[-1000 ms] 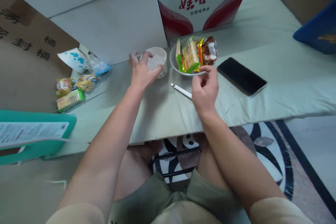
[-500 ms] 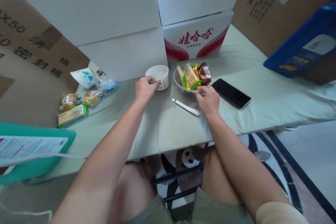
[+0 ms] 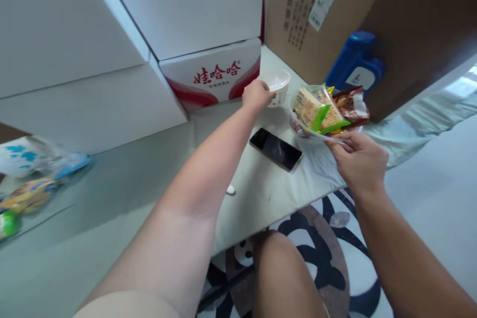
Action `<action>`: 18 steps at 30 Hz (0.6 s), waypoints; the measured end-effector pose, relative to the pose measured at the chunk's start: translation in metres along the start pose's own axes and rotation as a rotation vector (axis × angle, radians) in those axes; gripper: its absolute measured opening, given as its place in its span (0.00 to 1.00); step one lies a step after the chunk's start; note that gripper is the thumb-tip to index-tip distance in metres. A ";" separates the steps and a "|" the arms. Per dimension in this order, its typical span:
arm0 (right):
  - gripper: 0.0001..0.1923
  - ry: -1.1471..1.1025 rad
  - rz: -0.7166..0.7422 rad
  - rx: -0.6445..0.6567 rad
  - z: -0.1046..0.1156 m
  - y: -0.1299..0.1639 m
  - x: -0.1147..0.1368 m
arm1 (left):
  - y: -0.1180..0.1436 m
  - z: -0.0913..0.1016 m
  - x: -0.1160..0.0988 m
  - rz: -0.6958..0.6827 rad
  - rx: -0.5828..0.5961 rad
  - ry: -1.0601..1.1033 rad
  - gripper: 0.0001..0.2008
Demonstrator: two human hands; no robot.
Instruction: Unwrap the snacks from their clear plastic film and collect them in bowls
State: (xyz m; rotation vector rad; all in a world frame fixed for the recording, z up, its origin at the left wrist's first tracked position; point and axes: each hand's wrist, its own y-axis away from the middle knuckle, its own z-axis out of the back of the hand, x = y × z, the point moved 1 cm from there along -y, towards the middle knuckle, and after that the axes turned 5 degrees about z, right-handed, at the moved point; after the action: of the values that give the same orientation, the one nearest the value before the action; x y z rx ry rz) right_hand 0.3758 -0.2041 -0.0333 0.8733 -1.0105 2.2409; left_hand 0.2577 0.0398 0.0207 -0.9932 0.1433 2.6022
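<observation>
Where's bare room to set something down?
Widest: the pale green cloth left of the left arm, bordered by the yellow-wrapped snack packet and the white cardboard box. Smaller: between the black rectangular phone and the cloth's front edge. Crowded: around the white paper cup, clear plastic snack bowl and blue plastic jug.

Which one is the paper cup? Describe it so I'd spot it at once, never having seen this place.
Start with the white box bearing red lettering, then look just right of its printed face. There, the left hand grips a round paper cup by its side. It is opaque and white, unlike the clear bowl of wrapped snacks farther right.
</observation>
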 end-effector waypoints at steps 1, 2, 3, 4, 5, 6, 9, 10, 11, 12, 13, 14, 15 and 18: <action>0.11 0.008 -0.013 -0.007 -0.001 -0.005 -0.011 | -0.006 -0.012 -0.003 0.003 0.026 0.026 0.18; 0.12 0.007 -0.027 -0.009 -0.003 -0.010 -0.021 | -0.010 -0.022 -0.002 0.007 0.035 0.046 0.23; 0.12 0.002 -0.036 -0.005 -0.008 -0.014 -0.030 | -0.011 -0.028 0.004 0.006 0.033 0.050 0.26; 0.12 0.006 -0.038 0.002 -0.013 -0.019 -0.038 | -0.010 -0.032 0.014 0.002 0.031 0.031 0.26; 0.13 0.021 -0.030 0.011 -0.020 -0.023 -0.045 | -0.008 -0.032 0.028 -0.008 0.033 -0.011 0.25; 0.14 0.049 -0.019 0.024 -0.028 -0.027 -0.050 | -0.004 -0.030 0.044 -0.025 0.049 -0.083 0.22; 0.14 0.157 0.002 0.062 -0.053 -0.045 -0.056 | 0.012 -0.012 0.098 -0.035 0.077 -0.295 0.22; 0.13 0.183 -0.006 0.078 -0.062 -0.052 -0.056 | 0.017 -0.005 0.114 -0.053 0.073 -0.342 0.22; 0.13 0.201 -0.016 0.098 -0.072 -0.059 -0.053 | 0.022 0.001 0.127 -0.069 0.071 -0.358 0.22; 0.13 0.217 -0.021 0.116 -0.081 -0.066 -0.050 | 0.027 0.005 0.139 -0.085 0.070 -0.366 0.22; 0.13 0.234 -0.016 0.128 -0.092 -0.074 -0.045 | 0.031 0.008 0.148 -0.107 0.062 -0.368 0.23; 0.13 0.252 -0.007 0.133 -0.102 -0.082 -0.040 | 0.034 0.010 0.154 -0.131 0.053 -0.369 0.23; 0.14 0.270 0.001 0.132 -0.113 -0.091 -0.035 | 0.037 0.010 0.159 -0.149 0.046 -0.374 0.24; 0.14 0.322 -0.006 0.149 -0.150 -0.123 -0.022 | 0.038 0.007 0.166 -0.175 0.053 -0.413 0.25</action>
State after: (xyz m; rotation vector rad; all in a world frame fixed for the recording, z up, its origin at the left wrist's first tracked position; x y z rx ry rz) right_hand 0.4229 -0.0177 -0.0708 0.5469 -0.6995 2.3773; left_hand 0.1246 0.0538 -0.0852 -0.4130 0.0184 2.5613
